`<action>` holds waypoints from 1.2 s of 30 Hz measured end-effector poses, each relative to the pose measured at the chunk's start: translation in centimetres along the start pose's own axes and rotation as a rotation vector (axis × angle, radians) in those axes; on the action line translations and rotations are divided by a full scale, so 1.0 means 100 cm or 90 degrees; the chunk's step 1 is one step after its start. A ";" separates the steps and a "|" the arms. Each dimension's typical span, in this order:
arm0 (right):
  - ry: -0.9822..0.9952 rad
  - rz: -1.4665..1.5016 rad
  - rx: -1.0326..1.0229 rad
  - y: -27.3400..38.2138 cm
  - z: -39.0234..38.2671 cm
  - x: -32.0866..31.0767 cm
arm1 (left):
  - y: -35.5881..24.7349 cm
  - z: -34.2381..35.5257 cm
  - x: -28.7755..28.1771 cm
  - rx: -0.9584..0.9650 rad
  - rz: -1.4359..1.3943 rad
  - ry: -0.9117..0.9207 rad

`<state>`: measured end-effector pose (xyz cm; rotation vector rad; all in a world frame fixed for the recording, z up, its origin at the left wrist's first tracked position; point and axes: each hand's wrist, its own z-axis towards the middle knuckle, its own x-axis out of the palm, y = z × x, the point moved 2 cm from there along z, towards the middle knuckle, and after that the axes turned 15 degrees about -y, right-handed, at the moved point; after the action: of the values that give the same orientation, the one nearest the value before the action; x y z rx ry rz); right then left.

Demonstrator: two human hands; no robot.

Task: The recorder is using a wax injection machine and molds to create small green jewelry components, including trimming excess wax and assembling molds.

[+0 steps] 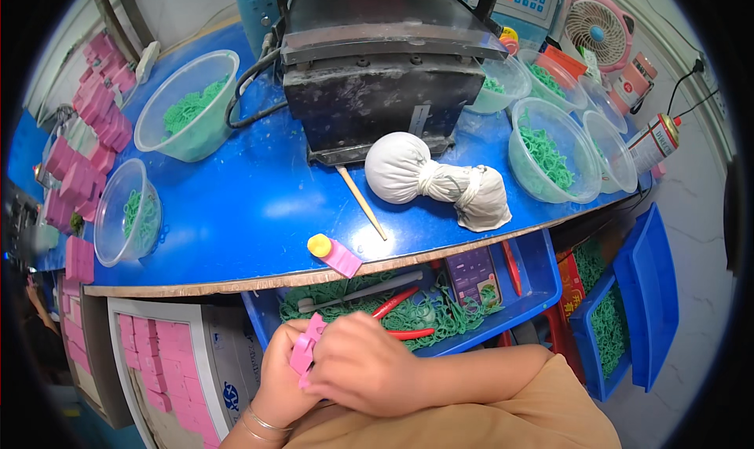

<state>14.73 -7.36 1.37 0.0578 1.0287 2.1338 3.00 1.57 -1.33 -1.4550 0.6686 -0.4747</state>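
Holding the pink piece, long axis toward the front edge of the worktop: left hand, fingers closed on it — right hand overlaps its right side, fingertip grip hidden.

1. The left hand holds a small pink piece; the right hand partly covers it — fingers curled.
2. Just beyond them, below the table edge, a blue tray bears green bands and a red-handled tool.
3. On the blue table, a pink block with a yellow cap lies near the edge.
4. A wooden stick lies between the dark machine and that block — a white cloth bundle beside it.
5. Clear bowls with green bands stand left and right.
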 end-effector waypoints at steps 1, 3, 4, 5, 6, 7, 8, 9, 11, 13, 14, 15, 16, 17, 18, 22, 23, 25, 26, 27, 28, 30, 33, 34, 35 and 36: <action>-0.007 0.005 0.004 0.002 0.000 0.002 | 0.002 0.001 0.000 0.025 0.034 -0.016; -0.001 -0.062 -0.091 0.006 -0.002 0.005 | 0.006 0.001 0.002 -0.010 0.028 -0.052; 0.012 -0.062 -0.081 0.005 -0.002 0.005 | 0.007 0.000 0.002 -0.010 0.026 -0.067; 0.001 -0.031 -0.025 0.001 -0.002 0.004 | 0.008 0.000 0.002 -0.025 0.024 -0.079; -0.008 0.004 0.053 -0.003 -0.003 0.001 | 0.008 -0.002 0.001 -0.011 0.024 -0.082; -0.008 0.001 0.032 -0.004 -0.003 -0.001 | 0.009 -0.003 -0.001 -0.055 -0.015 -0.085; -0.035 0.036 0.082 -0.007 -0.004 -0.005 | 0.010 -0.005 -0.003 -0.101 -0.061 -0.090; -0.046 0.067 0.139 -0.009 -0.005 -0.008 | 0.010 -0.006 -0.005 -0.101 -0.053 -0.096; -0.045 0.062 0.129 -0.013 -0.004 -0.015 | 0.013 -0.009 -0.006 -0.213 -0.293 -0.067; -0.019 0.066 0.218 -0.015 -0.006 -0.020 | 0.016 -0.012 -0.008 -0.297 -0.378 -0.018; -0.005 0.074 0.236 -0.015 -0.006 -0.020 | 0.017 -0.014 -0.007 -0.328 -0.393 -0.020; -0.015 0.091 0.233 -0.014 -0.006 -0.020 | 0.019 -0.016 -0.006 -0.367 -0.423 -0.016; 0.018 0.101 0.251 -0.013 -0.007 -0.019 | 0.020 -0.017 -0.006 -0.357 -0.404 -0.013; 0.056 0.084 0.197 -0.012 -0.007 -0.018 | 0.021 -0.019 -0.004 -0.358 -0.399 -0.003; 0.091 0.080 0.155 -0.011 -0.007 -0.015 | 0.020 -0.019 -0.003 -0.320 -0.406 0.018; 0.138 0.073 0.127 -0.010 -0.008 -0.006 | 0.017 -0.020 0.000 -0.211 -0.236 -0.006; 0.145 0.061 0.122 -0.010 -0.008 -0.005 | 0.016 -0.020 0.001 -0.208 -0.245 -0.006; 0.147 0.058 0.115 -0.008 -0.009 -0.003 | 0.013 -0.021 0.001 -0.166 -0.182 0.001; 0.146 0.045 0.108 -0.008 -0.009 -0.003 | 0.011 -0.021 0.000 -0.168 -0.185 0.000; 0.145 0.032 0.100 -0.007 -0.009 -0.003 | 0.010 -0.021 0.000 -0.184 -0.190 -0.007; 0.146 0.031 0.100 -0.007 -0.009 -0.004 | 0.009 -0.021 -0.001 -0.201 -0.198 -0.009; 0.156 0.049 0.106 -0.007 -0.008 -0.005 | 0.007 -0.021 -0.002 -0.199 -0.207 -0.006; 0.161 0.056 0.104 -0.005 -0.008 -0.007 | 0.005 -0.020 -0.002 -0.183 -0.212 -0.001; 0.162 0.053 0.099 -0.005 -0.008 -0.007 | 0.004 -0.020 -0.002 -0.175 -0.209 -0.001; 0.164 0.058 0.101 -0.004 -0.008 -0.008 | 0.003 -0.019 -0.002 -0.169 -0.205 -0.004; 0.165 0.069 0.110 -0.004 -0.008 -0.008 | 0.002 -0.019 -0.002 -0.162 -0.193 -0.003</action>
<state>15.29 -8.20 0.77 -0.0845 1.3872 2.1840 1.56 0.33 -1.50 -1.8107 0.5188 -0.6370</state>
